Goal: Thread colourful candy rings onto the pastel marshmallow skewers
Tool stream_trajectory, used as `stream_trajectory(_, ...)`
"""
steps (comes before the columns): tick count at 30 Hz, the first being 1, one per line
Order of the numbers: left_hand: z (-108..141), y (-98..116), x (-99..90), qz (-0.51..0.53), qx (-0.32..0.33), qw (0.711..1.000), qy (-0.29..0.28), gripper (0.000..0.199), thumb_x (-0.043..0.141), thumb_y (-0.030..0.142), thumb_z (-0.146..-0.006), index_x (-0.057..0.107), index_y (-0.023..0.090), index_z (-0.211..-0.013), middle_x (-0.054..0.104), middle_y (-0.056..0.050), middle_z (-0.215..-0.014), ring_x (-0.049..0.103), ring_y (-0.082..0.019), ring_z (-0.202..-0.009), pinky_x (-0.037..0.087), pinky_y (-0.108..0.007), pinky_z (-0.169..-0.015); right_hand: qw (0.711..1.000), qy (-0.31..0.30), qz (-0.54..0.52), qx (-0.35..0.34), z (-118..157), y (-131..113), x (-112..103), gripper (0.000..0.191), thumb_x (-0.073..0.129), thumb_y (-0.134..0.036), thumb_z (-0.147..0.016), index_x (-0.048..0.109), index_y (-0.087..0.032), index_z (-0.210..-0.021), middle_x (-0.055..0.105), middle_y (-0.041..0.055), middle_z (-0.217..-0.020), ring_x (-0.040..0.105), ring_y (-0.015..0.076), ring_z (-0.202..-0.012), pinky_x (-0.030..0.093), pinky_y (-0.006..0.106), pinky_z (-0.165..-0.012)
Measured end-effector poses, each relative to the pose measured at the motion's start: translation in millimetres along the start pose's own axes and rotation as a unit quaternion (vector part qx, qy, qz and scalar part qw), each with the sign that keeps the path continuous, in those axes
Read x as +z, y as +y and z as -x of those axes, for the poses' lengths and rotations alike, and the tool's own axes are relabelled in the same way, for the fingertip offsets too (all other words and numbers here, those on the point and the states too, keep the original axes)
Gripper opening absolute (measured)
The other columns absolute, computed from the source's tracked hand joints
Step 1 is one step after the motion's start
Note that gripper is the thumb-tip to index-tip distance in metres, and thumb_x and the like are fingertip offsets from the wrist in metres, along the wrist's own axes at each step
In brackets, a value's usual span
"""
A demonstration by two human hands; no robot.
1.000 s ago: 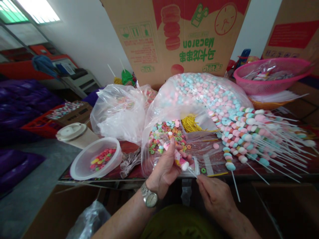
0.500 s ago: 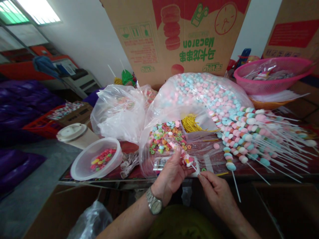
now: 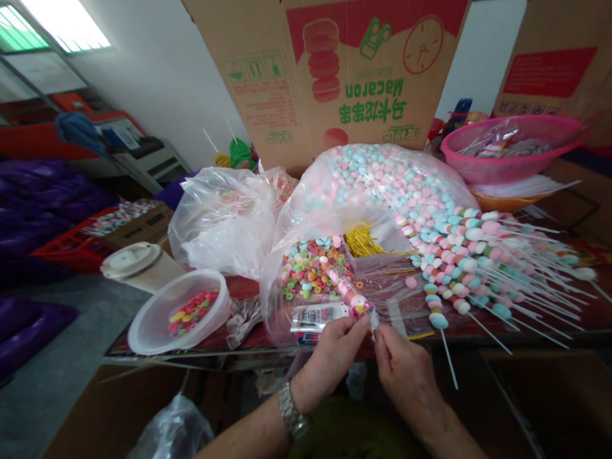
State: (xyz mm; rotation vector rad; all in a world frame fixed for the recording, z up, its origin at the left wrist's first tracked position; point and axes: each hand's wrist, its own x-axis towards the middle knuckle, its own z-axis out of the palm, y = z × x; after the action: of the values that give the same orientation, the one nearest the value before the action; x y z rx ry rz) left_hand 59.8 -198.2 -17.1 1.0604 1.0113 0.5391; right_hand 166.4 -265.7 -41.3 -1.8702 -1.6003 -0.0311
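Observation:
A candy skewer in a clear printed wrapper points up and left, over the table's near edge. My left hand, with a metal watch at the wrist, pinches the wrapper's lower end. Close beside it, my right hand is closed on the gathered wrapper end around the stick. The fingertips of both hands almost touch. Beyond the skewer lies a pile of loose candy rings and discs on plastic. Flat printed wrappers rest left of the skewer. Yellow twist ties sit in a white tray behind.
Many finished-looking candy skewers are heaped at right, sticks jutting over the edge. A clear bag of pastel candies stands behind. At left are a plastic bowl and a lidded cup. A pink basket stands at back right.
My left hand has turned over and moved from cradling the skewer to pinching the wrapper's lower end beside my right hand. More of the wrapped skewer and the flat wrappers now shows.

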Motion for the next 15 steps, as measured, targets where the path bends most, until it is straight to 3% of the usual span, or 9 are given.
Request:
stream_trajectory(2, 2, 0, -12.6, -0.149, 0.109, 0.980, 0.079, 0.025, 0.067, 0.038, -0.073, 0.061, 0.016, -0.061, 0.057, 0.000, -0.057, 0.051, -0.012, -0.054, 0.041, -0.021, -0.054, 0.999, 0.017, 0.030, -0.026, 0, 2, 0, 0.033, 0.033, -0.019, -0.091, 0.059, -0.017, -0.071, 0.060, 0.0010, -0.049, 0.058, 0.0140, -0.043, 0.029, 0.025, -0.046)
stream_trajectory(5, 2, 3, -26.0, -0.362, 0.272, 0.878, 0.158, 0.018, 0.064, 0.033, -0.077, 0.062, 0.019, -0.088, 0.063, 0.000, -0.074, 0.056, -0.014, -0.063, 0.043, -0.023, -0.059, 0.996, 0.025, 0.052, -0.062, -1, -2, 1, 0.031, 0.033, -0.016, -0.090, 0.058, -0.017, -0.071, 0.060, 0.0007, -0.050, 0.058, 0.0132, -0.044, 0.029, 0.026, -0.049)
stream_trajectory(8, 0, 7, -30.9, -0.486, 0.345, 0.790, 0.142, 0.012, 0.050, 0.026, -0.087, 0.059, 0.018, -0.088, 0.064, -0.003, -0.076, 0.060, -0.015, -0.067, 0.045, -0.025, -0.062, 0.991, 0.034, 0.089, -0.089, -1, -10, 3, 0.028, 0.034, -0.011, -0.088, 0.056, -0.017, -0.072, 0.061, 0.0008, -0.051, 0.057, 0.0128, -0.044, 0.028, 0.026, -0.050)
stream_trajectory(11, 0, 7, -31.5, -0.568, 0.400, 0.706, 0.141, 0.016, 0.044, 0.017, -0.087, 0.059, 0.017, -0.081, 0.064, -0.004, -0.071, 0.060, -0.017, -0.066, 0.045, -0.027, -0.062, 0.987, 0.025, 0.122, -0.098, -2, -17, 4, 0.024, 0.038, -0.009, -0.083, 0.053, -0.019, -0.066, 0.059, 0.0008, -0.049, 0.057, 0.0141, -0.044, 0.028, 0.027, -0.050)
stream_trajectory(13, 1, 5, -31.3, -0.594, 0.423, 0.672, 0.130, 0.015, 0.045, 0.015, -0.085, 0.058, 0.017, -0.078, 0.063, -0.004, -0.068, 0.059, -0.018, -0.063, 0.045, -0.028, -0.059, 0.986, 0.011, 0.134, -0.097, -4, -20, 4, 0.021, 0.042, -0.008, -0.079, 0.053, -0.019, -0.065, 0.060, 0.0011, -0.050, 0.057, 0.0153, -0.044, 0.028, 0.028, -0.050)
stream_trajectory(15, 1, 4, -31.6, -0.590, 0.432, 0.672, 0.115, 0.015, 0.045, 0.015, -0.084, 0.056, 0.017, -0.075, 0.061, -0.004, -0.066, 0.057, -0.018, -0.060, 0.044, -0.027, -0.056, 0.985, -0.004, 0.142, -0.095, -8, -22, 3, 0.018, 0.046, -0.007, -0.076, 0.054, -0.019, -0.064, 0.062, 0.0016, -0.051, 0.058, 0.0161, -0.044, 0.028, 0.028, -0.049)
